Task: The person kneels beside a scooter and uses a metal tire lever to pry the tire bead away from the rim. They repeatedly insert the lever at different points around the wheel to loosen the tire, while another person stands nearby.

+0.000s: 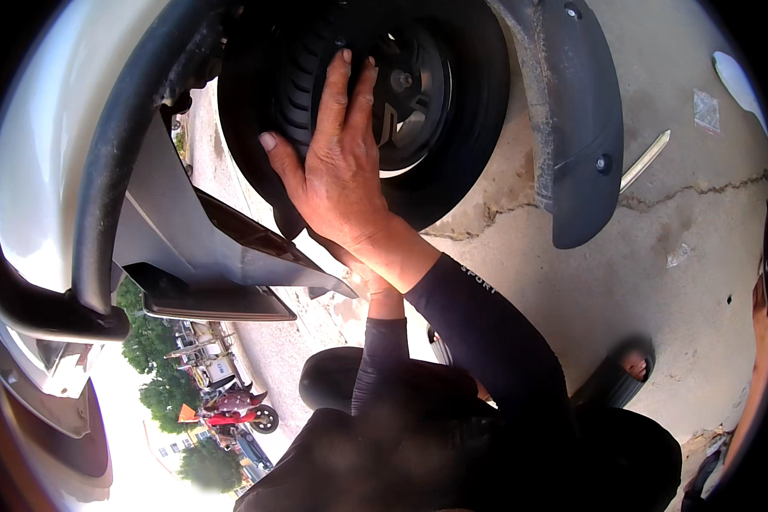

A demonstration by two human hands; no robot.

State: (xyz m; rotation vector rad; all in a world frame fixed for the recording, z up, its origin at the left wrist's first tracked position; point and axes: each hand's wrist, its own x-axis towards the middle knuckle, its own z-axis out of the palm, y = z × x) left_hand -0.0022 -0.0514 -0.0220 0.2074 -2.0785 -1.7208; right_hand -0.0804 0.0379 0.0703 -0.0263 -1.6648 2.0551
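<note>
My right hand (341, 175) lies flat against a black tyre (478, 102), its back toward me. Its fingers are stretched out and reach toward the dark spoked rim (431, 85), while the thumb is spread off to the left on the tread side. Behind it, my left hand (356, 260) passes under the right wrist, low beside the tyre. Only a bit of it and its wrist show; its fingers are hidden. Both forearms wear black sleeves and cross near the wrists.
A black mudguard (584, 128) curves right of the tyre. At left are a thick black bar (102, 188) and grey body panels (158, 205). Cracked concrete (657, 282) holds a pale strip (646, 160) and a clear plastic scrap (706, 113). A red motorbike (235, 410) stands farther off.
</note>
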